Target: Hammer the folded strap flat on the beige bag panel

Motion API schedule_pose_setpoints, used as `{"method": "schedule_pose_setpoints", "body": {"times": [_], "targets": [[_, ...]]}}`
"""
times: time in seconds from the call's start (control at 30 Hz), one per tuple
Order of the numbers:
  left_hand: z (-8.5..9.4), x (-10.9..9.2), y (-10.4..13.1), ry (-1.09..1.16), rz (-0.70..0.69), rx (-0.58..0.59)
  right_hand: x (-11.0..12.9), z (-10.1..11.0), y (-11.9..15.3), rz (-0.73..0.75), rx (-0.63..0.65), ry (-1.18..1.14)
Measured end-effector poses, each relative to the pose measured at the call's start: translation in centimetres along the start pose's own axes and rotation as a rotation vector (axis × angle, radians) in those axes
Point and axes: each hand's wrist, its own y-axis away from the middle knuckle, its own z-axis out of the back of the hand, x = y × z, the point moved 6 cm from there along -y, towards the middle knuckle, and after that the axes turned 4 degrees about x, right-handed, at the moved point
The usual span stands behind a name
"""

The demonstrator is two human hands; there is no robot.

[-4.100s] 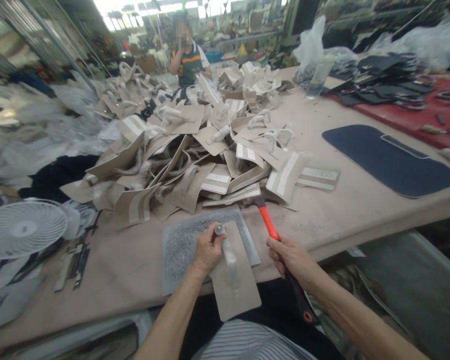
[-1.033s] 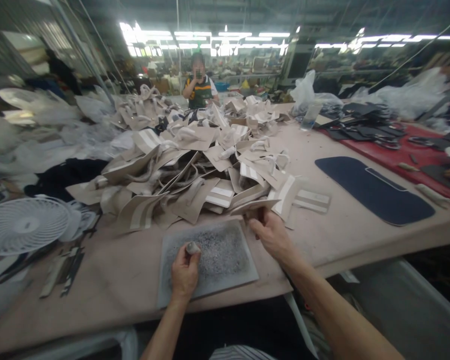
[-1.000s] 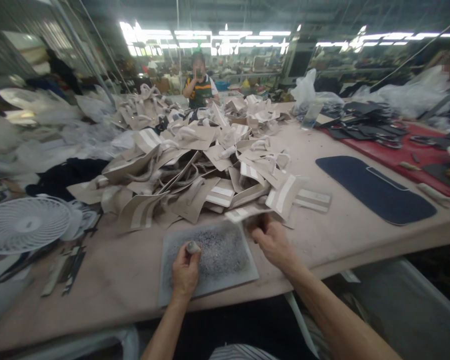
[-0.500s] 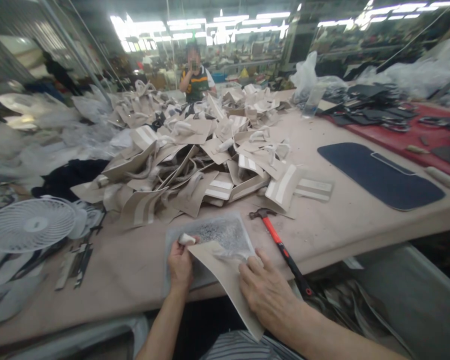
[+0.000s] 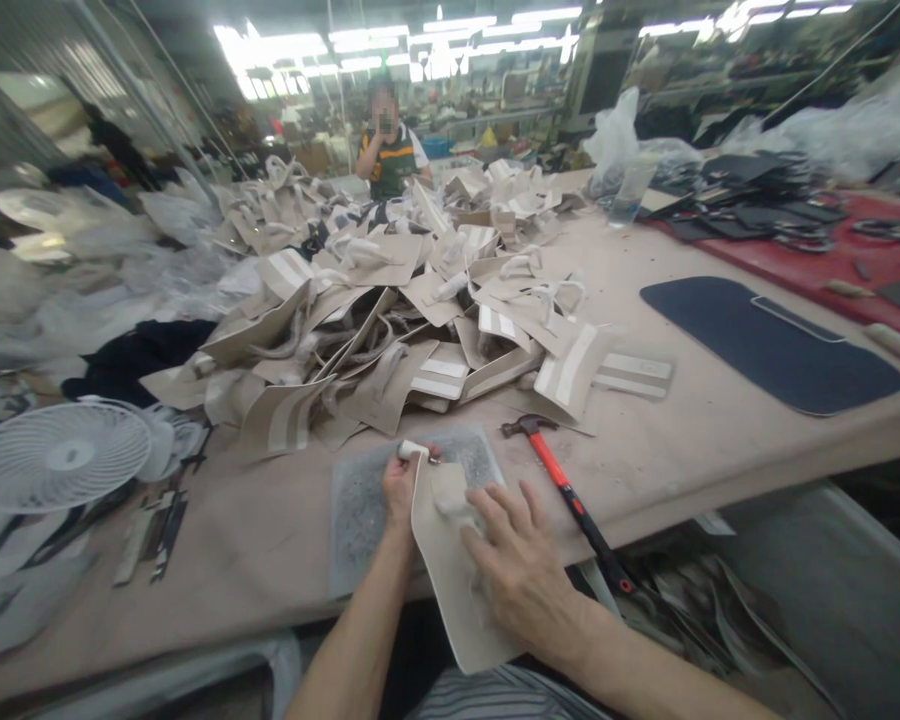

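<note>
In front of me a beige bag panel (image 5: 446, 590) slants down toward my lap. My left hand (image 5: 399, 490) is closed at its upper end, around a white-wrapped piece (image 5: 412, 450) that looks like part of a handle; a small metal bit shows beside it. Over the panel's right side lies my right hand (image 5: 521, 560), fingers spread and touching the surface; its thumb is not clear to see. Beneath the hands rests a translucent, scuffed board (image 5: 360, 525) on the table. A claw hammer (image 5: 562, 485) with a red and black handle lies to the right.
A large heap of beige panels (image 5: 397, 260) with wrapped handles covers the table's middle. At left stand a white fan (image 5: 60, 455) and metal strips (image 5: 146, 535). A dark blue panel (image 5: 765, 345) lies at right. Across the table is a person (image 5: 394, 160).
My left hand has moved right and slightly up with the panel's upper end, turning the panel steeper. The right hand's fingers have spread farther over its surface.
</note>
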Motion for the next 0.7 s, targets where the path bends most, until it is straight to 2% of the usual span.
{"method": "schedule_pose_setpoints", "body": {"times": [0.07,0.13,0.23,0.33,0.43,0.57,0.63,0.7], "targets": [[0.5,0.3,0.1,-0.015,-0.008,-0.027,-2.2,-1.9,1.8,-0.221,-0.036,-0.194],[1.2,0.0,0.4,-0.055,-0.047,-0.037,-3.1,-4.1,3.9,-0.383,-0.049,-0.423],[1.3,-0.6,0.8,-0.161,-0.092,0.019,-2.6,-6.4,5.8,-0.543,-0.006,-0.792],[1.2,-0.7,0.8,-0.188,-0.066,0.05,-1.4,-6.5,5.6,-0.601,0.014,-1.036],[2.0,-1.3,0.5,-0.129,-0.06,-0.047,-1.3,-4.4,4.1,-0.544,-0.082,-1.001],[3.8,-4.5,0.1,-0.118,-0.209,-0.202,-1.5,-2.0,2.9,-0.412,-0.16,-0.782],[4.2,-6.4,0.4,-0.203,-0.295,-0.215,-1.3,-1.4,3.1,-0.375,-0.189,-0.679],[3.8,-8.0,1.1,-0.295,-0.359,-0.195,-1.1,-1.3,3.3,-0.361,-0.226,-0.583]]}}
